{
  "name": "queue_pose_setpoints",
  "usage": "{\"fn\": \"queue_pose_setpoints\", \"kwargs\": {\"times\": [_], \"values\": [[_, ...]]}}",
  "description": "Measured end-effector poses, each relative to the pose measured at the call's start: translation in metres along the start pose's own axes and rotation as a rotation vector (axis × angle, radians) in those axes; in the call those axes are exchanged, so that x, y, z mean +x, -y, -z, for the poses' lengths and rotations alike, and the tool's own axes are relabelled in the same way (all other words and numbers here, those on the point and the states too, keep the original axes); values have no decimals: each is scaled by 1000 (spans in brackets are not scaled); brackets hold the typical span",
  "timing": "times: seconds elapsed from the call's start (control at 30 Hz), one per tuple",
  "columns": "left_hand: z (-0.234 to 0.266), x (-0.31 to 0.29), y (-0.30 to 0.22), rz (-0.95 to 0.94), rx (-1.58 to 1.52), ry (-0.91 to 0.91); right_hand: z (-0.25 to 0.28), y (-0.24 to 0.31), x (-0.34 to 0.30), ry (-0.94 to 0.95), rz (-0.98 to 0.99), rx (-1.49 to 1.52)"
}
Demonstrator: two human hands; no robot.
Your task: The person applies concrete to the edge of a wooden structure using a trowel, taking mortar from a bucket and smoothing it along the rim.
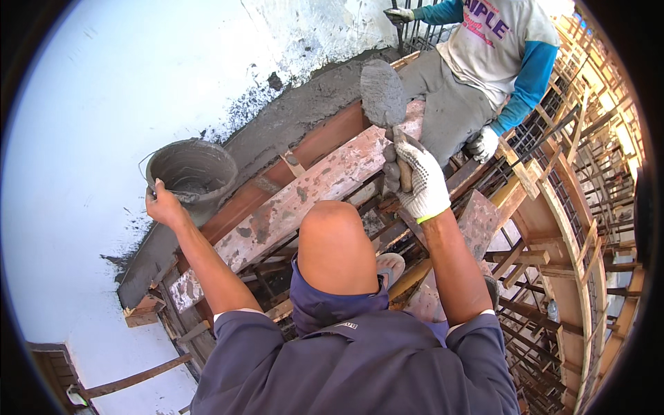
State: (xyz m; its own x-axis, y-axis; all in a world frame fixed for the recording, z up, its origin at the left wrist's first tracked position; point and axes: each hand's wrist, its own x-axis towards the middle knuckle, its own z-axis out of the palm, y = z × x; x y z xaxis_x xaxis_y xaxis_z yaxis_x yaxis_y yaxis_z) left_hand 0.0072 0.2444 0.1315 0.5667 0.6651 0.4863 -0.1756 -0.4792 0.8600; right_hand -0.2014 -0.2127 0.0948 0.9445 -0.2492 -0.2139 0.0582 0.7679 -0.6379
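My bare left hand (164,205) grips the rim of a mortar-smeared bucket (216,169) beside the white wall, with a little grey mortar at its bottom. The bucket tilts over the wet mortar strip. On my right hand (423,181) is a white dotted glove, closed round the wooden handle of a trowel (406,174). A thick heap of wet mortar (382,91) covers the trowel's blade, so the metal is mostly hidden. Mortar lumps also cling near the handle. Beneath lies a mortar-spattered plank (304,192), between my raised knee and the formwork board.
Fresh mortar (277,117) runs along the foot of the splashed white wall (124,83). A co-worker in grey trousers (449,111) sits close at the far right, both hands gloved. Timber formwork (553,242) and steel bars drop away at right. My sandalled foot (391,266) rests among planks.
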Motion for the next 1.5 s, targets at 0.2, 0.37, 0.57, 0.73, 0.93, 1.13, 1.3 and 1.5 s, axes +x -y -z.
{"fn": "queue_pose_setpoints", "kwargs": {"times": [0.2,0.37,0.57,0.73,0.93,1.13,1.3,1.5], "values": [[-90,-84,-69,402,-549,567,135,-9,-143,-299,-93,75],[-121,-211,-197,401,-669,1203,210,-67,-261,-548,-85,22],[-97,-411,-299,144,-677,1967,240,-127,-326,-562,39,-15],[-21,-602,-331,267,-259,2464,249,-140,-337,-624,42,-397],[62,-826,-253,330,119,2577,263,-133,-376,-610,-17,-633],[85,-921,-153,403,264,2427,264,-131,-374,-529,7,-613],[114,-941,-137,243,336,2537,276,-149,-337,-463,45,-598],[173,-968,-128,-13,104,2638,282,-160,-319,-429,351,-971]]}}
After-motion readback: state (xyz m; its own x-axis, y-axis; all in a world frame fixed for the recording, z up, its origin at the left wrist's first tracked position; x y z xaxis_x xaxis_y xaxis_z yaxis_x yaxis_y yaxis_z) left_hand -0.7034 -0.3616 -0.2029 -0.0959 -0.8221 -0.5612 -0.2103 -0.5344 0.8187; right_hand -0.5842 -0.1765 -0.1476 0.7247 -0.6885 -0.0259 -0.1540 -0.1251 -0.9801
